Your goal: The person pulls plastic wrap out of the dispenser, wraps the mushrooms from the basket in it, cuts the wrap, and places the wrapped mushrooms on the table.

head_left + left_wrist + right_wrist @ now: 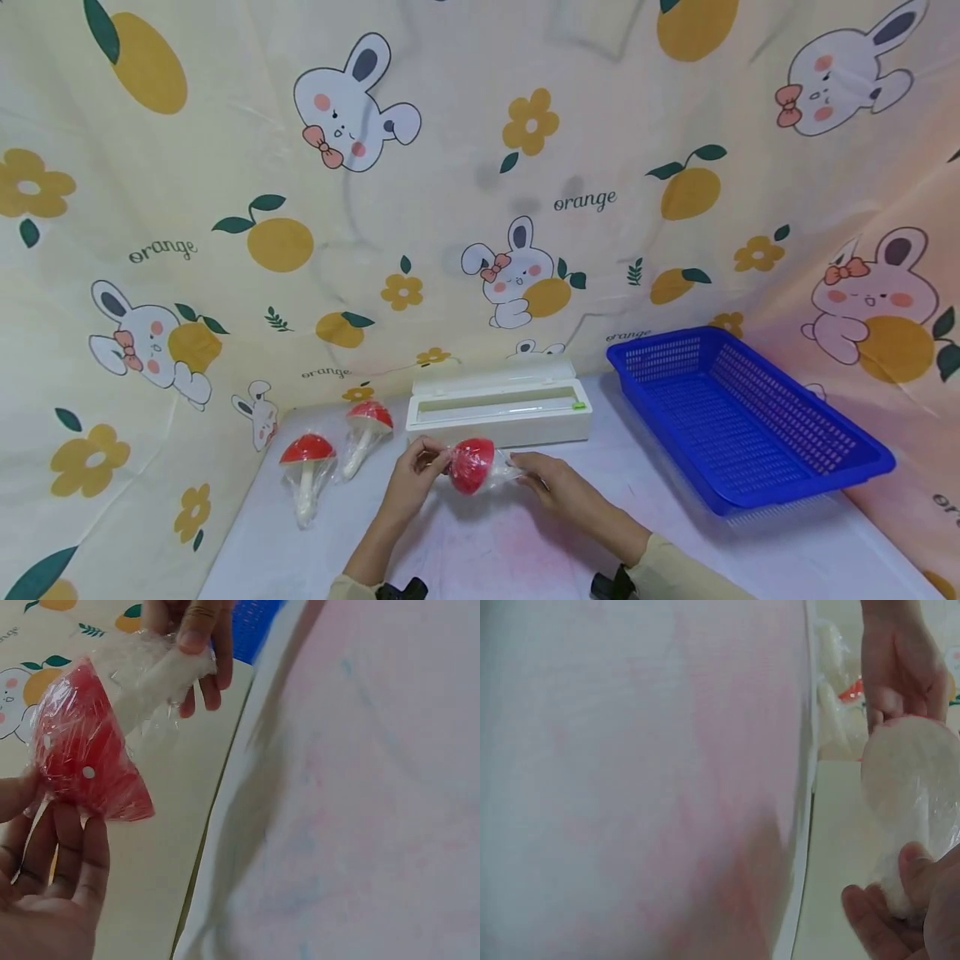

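Both of my hands hold a toy mushroom (472, 467) in clear plastic wrap, raised in front of a white sealer-like box. My left hand (408, 483) grips the edge of its red cap between thumb and fingers. The cap (90, 750), with a white dot, points toward that hand in the left wrist view. At the other end, my right hand (562, 487) pinches the pale stem through the wrap; the cap's pale underside (907, 769) faces the right wrist camera. Two more wrapped mushrooms, one nearer (307, 475) and one farther (366, 433), lie to the left.
Just behind my hands stands the long white box (495, 431), its lid (491, 377) raised and a small green tab at its right. A blue plastic basket (720, 400) sits at the right. Patterned cloth (450, 167) hangs behind the white-covered table (480, 558).
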Tool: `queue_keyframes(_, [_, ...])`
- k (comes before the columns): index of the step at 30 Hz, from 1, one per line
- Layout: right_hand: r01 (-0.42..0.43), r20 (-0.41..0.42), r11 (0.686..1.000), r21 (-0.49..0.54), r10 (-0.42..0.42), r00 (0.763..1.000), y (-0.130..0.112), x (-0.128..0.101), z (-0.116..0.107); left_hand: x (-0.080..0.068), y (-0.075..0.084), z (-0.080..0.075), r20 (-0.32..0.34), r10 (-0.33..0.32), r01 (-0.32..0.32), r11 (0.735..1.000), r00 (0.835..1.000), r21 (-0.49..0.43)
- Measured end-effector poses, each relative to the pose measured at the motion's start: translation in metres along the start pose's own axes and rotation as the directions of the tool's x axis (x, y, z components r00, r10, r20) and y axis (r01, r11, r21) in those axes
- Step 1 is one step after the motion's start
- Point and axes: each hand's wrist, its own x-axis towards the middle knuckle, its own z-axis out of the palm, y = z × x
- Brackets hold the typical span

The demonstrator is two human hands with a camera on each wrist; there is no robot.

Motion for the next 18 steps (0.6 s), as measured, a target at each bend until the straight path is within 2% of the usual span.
queue_keyframes(6, [0.010,0.036,1.000,-0.007,-0.010,0.999,0.0009,-0.0015,-0.0005,-0.0003,-0.0008,-0.0006,0.029,-0.036,0.037,0.999,0.999,-0.034])
queue_keyframes(10, [0.005,0.053,1.000,-0.004,-0.005,0.999,0.0010,-0.0037,0.0002,-0.0014,-0.0033,0.0003,0.022,-0.041,0.041,0.999,0.999,-0.005])
queue_keyframes(14, [-0.087,0.104,0.993,0.085,0.078,0.991,0.0005,-0.0055,-0.0004,-0.0013,-0.0059,0.0019,-0.029,-0.064,0.064,0.998,0.998,0.028])
queue_keyframes(18, [-0.198,0.164,0.955,0.219,0.164,0.973,-0.0004,-0.0083,-0.0011,-0.0011,-0.0053,0.0039,-0.095,-0.089,0.093,0.995,0.992,0.044])
